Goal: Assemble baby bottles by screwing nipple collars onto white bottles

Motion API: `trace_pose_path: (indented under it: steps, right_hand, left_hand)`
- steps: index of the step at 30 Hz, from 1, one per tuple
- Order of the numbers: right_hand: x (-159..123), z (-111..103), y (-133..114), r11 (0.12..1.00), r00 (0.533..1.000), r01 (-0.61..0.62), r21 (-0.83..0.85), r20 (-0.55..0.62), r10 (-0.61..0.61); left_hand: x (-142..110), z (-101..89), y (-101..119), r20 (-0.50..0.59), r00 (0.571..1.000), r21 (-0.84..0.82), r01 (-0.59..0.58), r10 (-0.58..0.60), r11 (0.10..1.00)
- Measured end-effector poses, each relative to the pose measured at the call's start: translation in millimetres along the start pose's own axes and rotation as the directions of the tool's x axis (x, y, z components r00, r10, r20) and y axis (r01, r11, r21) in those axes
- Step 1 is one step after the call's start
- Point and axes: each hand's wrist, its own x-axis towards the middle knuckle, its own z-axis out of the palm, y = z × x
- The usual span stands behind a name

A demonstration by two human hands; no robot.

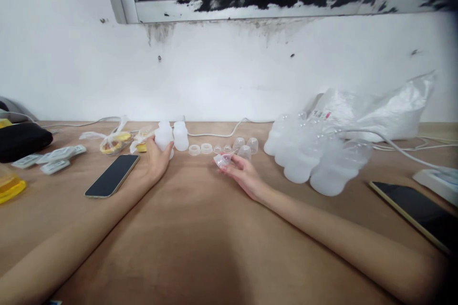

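Note:
My left hand (pixel 156 158) is wrapped around a small white plastic bottle (pixel 163 136) standing on the brown table (pixel 200 228). A second white bottle (pixel 181 135) stands just to its right. My right hand (pixel 243 174) lies palm up and pinches a small clear plastic piece (pixel 222 160) at its fingertips. Just behind it sit two white rings (pixel 200 149) and several clear dome caps (pixel 245 146) in a row.
A clear bag of white bottles (pixel 311 157) lies at the right, with a bigger plastic bag (pixel 386 109) behind. A dark phone (pixel 112 176) lies left of my left hand. A tablet (pixel 418 212) sits far right. Small packets (pixel 53 157), yellow bagged items (pixel 114 142) and cables are at the left.

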Motion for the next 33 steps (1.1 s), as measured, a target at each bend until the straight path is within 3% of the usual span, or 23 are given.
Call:
trace_pose_path:
  steps: [3,5,8,10,11,15,21,24,28,33]
  right_hand:
    - [0,-6,-1,0.999,0.999,0.025,-0.047,-0.042,-0.027]
    - [-1,-10,-4,0.996,0.996,0.035,-0.088,-0.074,-0.041]
    - [-2,-15,-7,0.995,0.994,0.051,-0.083,-0.087,-0.059]
    - [-2,-15,-8,0.998,0.997,0.052,-0.037,-0.063,-0.054]
    - [-3,-15,-9,0.999,0.998,0.049,-0.020,-0.046,-0.050]
    - [-5,-12,-9,0.997,0.998,0.066,-0.046,0.014,-0.065]
    - [-5,-14,-13,0.980,0.996,0.076,-0.184,0.063,-0.066]
    - [-4,-17,-15,0.947,0.989,0.111,-0.302,0.127,-0.076]
    - [-2,-18,-16,0.908,0.977,0.179,-0.380,0.181,-0.117]
    - [-2,-14,-13,0.930,0.989,0.125,-0.346,0.121,-0.088]
  left_hand:
    - [-9,-6.7,21,-0.042,0.987,-0.031,-0.157,0.155,0.987]
    - [-20,-11.5,41,0.013,0.952,-0.046,-0.305,0.306,0.951]
    - [-41,-13.2,62,0.254,0.808,-0.146,-0.511,0.532,0.847]
    - [-52,-10.4,65,0.419,0.704,-0.227,-0.531,0.574,0.816]
    - [-55,-8.8,64,0.472,0.680,-0.250,-0.507,0.561,0.825]
    - [-56,-6.9,58,0.561,0.686,-0.240,-0.400,0.463,0.884]
    - [-50,-12.3,62,0.637,0.619,-0.248,-0.399,0.459,0.882]
    - [-51,-12.5,61,0.658,0.614,-0.225,-0.393,0.437,0.892]
    - [-52,-12.7,60,0.652,0.611,-0.217,-0.416,0.448,0.883]
    - [-54,-12.5,58,0.592,0.590,-0.234,-0.527,0.549,0.817]
